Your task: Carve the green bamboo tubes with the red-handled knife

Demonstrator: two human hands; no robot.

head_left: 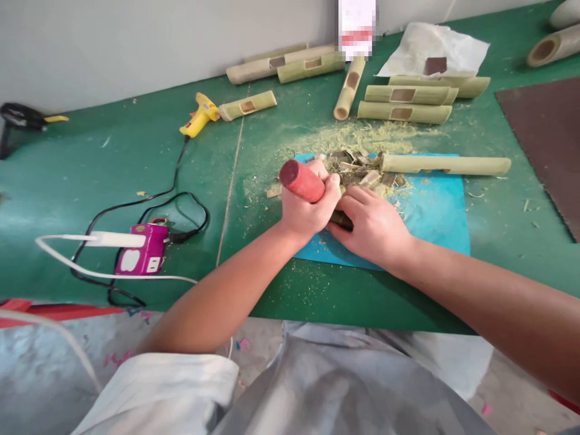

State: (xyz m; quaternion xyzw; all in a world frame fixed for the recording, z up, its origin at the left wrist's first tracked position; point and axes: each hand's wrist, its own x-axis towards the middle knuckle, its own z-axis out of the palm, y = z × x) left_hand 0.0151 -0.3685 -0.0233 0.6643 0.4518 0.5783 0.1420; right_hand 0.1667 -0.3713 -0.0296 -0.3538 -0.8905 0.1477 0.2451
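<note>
My left hand [306,214] is wrapped round the thick red handle [304,182] of a tool held upright; its working end is hidden below the fist. Right beside it, my right hand [378,226] presses down with curled fingers on a dark bamboo piece [342,221], of which only a short part shows. Both hands are over a blue sheet [435,220]. Bamboo chips [356,169] and shavings are heaped just beyond the fingers. A long bamboo tube [446,164] with notches in its side lies behind my right hand.
Several bamboo tubes with cut windows [403,113] lie along the back. At the left are a yellow glue gun [199,116], a purple power adapter [142,249] and looping cords. White paper [435,45] lies at the back, a brown mat [548,139] at the right, on the green table [254,284].
</note>
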